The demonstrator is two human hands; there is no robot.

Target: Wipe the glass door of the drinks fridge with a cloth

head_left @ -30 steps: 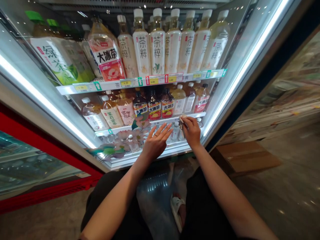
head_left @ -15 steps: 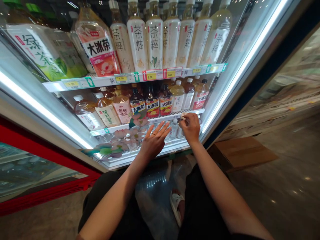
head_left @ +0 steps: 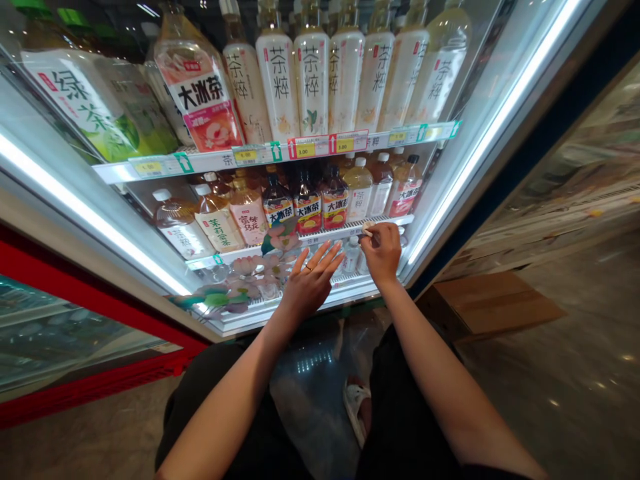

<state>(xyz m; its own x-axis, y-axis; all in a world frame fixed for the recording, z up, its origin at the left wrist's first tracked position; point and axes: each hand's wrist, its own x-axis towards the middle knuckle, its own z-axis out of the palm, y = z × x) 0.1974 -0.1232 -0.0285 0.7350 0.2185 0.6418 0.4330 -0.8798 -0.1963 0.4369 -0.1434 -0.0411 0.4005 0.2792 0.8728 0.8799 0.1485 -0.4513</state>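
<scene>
Fingers stretched out and slightly spread, my left hand (head_left: 311, 283) lies against the glass front of a lit drinks cooler, a ring on one finger. To its right my right hand (head_left: 383, 253) is closed, pinching a small pale thing (head_left: 367, 230) against the glass; its kind is too small to tell. Left of my left hand, pink and green lotus-flower decals (head_left: 280, 241) appear on the glass. Behind the glass, iced tea bottles (head_left: 308, 207) stand on the middle shelf (head_left: 340, 233), with clear bottles partly hidden behind my hands on the one below.
Large tea bottles (head_left: 280, 80) fill the upper shelf above price tags (head_left: 304, 151). A red-framed cooler (head_left: 100, 317) stands at left. On the floor at right sits a cardboard box (head_left: 500, 303), near blurred shelving (head_left: 560, 173).
The view has shifted slightly, so the cooler and bottles sit a little further right. Both hands keep nearly the same pose and place on the glass.
</scene>
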